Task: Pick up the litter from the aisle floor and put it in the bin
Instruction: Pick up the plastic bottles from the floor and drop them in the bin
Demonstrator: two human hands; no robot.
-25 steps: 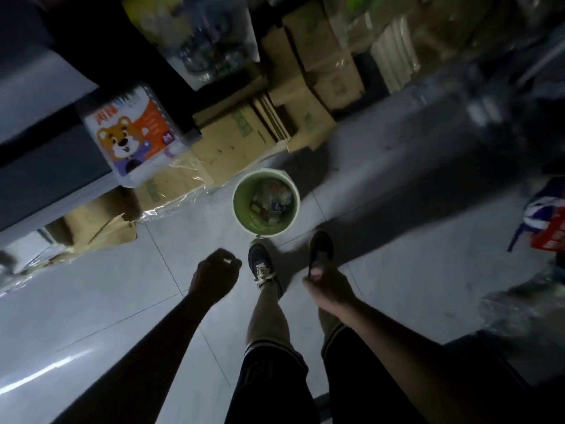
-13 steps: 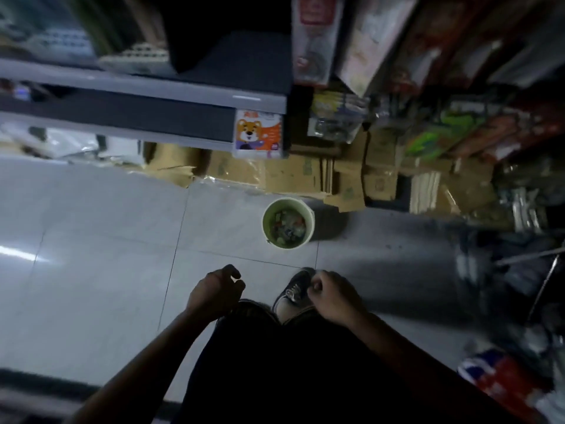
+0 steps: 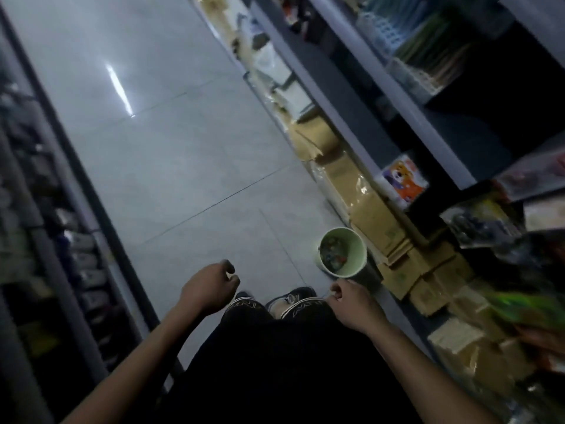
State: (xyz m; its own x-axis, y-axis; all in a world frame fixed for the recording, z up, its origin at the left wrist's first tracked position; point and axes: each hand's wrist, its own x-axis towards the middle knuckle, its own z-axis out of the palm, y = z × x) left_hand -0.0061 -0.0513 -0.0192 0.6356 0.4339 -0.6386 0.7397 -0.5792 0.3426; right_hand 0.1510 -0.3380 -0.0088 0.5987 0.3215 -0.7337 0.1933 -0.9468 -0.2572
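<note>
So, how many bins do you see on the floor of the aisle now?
1. The green bin stands on the floor beside the cardboard boxes, just ahead of the right hand, with litter already inside. Others may be hidden in the dark shelves.

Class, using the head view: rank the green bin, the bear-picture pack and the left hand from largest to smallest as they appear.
1. Left hand, though it is nearest the camera, which inflates it.
2. and 3. Green bin and bear-picture pack: too alike to rank.
</note>
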